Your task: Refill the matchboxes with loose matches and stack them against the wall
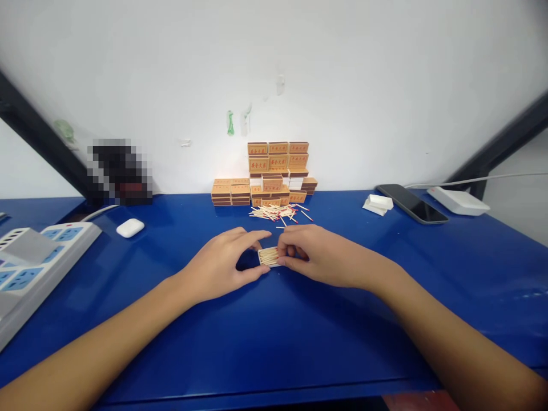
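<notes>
A small white matchbox tray (pixel 269 257) filled with matches lies on the blue table (pixel 274 337) between my hands. My left hand (pixel 222 264) pinches the tray's left end with thumb and forefinger. My right hand (pixel 312 254) curls its fingers over the tray's right end, pressing on the matches. Just beyond them lies a loose pile of matches (pixel 278 213) with red heads. Behind the pile, stacked orange matchboxes (pixel 274 171) stand against the white wall.
A grey power strip (pixel 29 260) sits at the left edge, with a white earbud case (pixel 130 228) near it. At the right lie empty white trays (pixel 377 204), a dark phone (pixel 411 203) and a white box (pixel 458 200).
</notes>
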Demonstrator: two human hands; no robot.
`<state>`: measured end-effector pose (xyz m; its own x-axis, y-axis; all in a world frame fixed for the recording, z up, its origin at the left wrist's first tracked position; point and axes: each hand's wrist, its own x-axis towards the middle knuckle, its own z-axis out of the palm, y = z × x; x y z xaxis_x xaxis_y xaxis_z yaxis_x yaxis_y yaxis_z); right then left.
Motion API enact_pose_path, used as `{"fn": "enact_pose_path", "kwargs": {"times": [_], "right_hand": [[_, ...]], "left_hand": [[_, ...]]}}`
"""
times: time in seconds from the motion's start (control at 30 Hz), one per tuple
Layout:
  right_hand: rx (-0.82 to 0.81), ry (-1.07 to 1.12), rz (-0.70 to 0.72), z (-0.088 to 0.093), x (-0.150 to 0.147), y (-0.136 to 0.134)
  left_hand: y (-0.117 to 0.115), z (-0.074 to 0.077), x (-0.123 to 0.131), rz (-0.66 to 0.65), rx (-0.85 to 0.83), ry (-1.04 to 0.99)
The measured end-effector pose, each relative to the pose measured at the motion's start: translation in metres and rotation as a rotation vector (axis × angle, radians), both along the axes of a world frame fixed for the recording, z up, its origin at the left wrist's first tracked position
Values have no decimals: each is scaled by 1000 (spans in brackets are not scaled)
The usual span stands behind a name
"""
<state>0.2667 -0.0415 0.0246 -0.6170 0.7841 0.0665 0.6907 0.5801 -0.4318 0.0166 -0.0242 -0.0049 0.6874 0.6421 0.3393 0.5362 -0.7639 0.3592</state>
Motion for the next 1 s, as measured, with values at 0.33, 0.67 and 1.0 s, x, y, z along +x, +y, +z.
{"fn": "enact_pose_path", "kwargs": {"times": [0.33,0.67,1.0], "right_hand": [[-94,-11,-17,-3,0,0],[-26,42,-9,-3,-5,-2],[47,87,24,-10,-10,0]], "left_hand": [[1,0,-1,-2,-12,2],[1,-1,-1,11,-6,1],[-1,1,1,-26,-2,4]]}}
